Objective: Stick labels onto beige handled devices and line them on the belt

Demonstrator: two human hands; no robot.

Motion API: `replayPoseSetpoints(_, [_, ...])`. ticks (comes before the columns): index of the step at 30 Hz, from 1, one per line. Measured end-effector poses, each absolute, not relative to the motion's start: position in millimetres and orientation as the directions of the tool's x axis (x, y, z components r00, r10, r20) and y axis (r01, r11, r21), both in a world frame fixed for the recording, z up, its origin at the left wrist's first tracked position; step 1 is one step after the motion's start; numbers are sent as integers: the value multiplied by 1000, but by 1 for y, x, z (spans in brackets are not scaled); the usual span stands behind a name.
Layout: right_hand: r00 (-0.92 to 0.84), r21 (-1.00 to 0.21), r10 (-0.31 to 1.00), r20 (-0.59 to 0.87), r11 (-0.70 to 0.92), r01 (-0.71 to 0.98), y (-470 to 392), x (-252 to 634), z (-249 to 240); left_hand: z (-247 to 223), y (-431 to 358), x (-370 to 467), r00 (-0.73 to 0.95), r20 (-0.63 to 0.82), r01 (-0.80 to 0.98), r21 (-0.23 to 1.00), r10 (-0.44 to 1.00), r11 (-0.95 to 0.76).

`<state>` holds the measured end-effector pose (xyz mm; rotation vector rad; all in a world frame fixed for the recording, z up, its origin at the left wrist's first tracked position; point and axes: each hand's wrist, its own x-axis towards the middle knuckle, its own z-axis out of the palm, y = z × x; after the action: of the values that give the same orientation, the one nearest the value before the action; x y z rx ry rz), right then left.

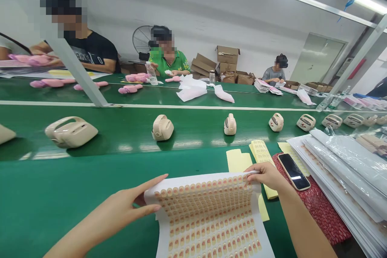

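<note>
A white sticker sheet (208, 225) printed with rows of small beige-and-red oval stickers is held up in front of me, its far edge curled over. My right hand (266, 175) pinches the far right corner between thumb and fingers. At the left edge, my left hand (137, 199) has the curled paper between its thumb and fingers, with the index finger stretched along the top; some of its fingers are hidden. Pale yellow paper (238, 160) lies flat just beyond the sheet. Beside it sits a folded yellow strip of labels (261, 152).
Cream-coloured handled housings (72, 132) stand in a row along the green conveyor (196, 145). To my right are a phone (294, 171) on a red mat (320, 209) and a tall stack of sheets (341, 181). Across the belt, co-workers (169, 58) handle pink items (130, 88); a slanted metal post (78, 64) rises at left.
</note>
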<state>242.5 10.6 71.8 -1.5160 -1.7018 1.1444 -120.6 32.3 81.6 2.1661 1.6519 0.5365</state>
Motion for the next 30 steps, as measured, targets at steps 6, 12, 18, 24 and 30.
replayPoseSetpoints(6, [-202, -886, 975, -94, 10, 464, 10, 236, 77, 89, 11, -54, 451, 530, 812, 91, 718, -577])
replayPoseSetpoints(12, [-186, -883, 982, -34, 58, 466, 1, 231, 77, 52, 13, 8, 592, 580, 643, 79, 560, -762])
replayPoseSetpoints(18, [-170, -661, 982, -79, 76, 747, -18, 220, 94, 52, 15, 4, 579, 345, 678, 300, 739, -671])
replayPoseSetpoints(24, [-194, -100, 966, 169, 213, 972, -22, 203, 110, 76, 17, 10, 543, 115, 762, 349, 832, -546])
replayPoseSetpoints(30, [-341, -231, 937, 72, 348, 909, -2, 192, 94, 85, 21, 10, 530, 71, 781, 347, 845, -520])
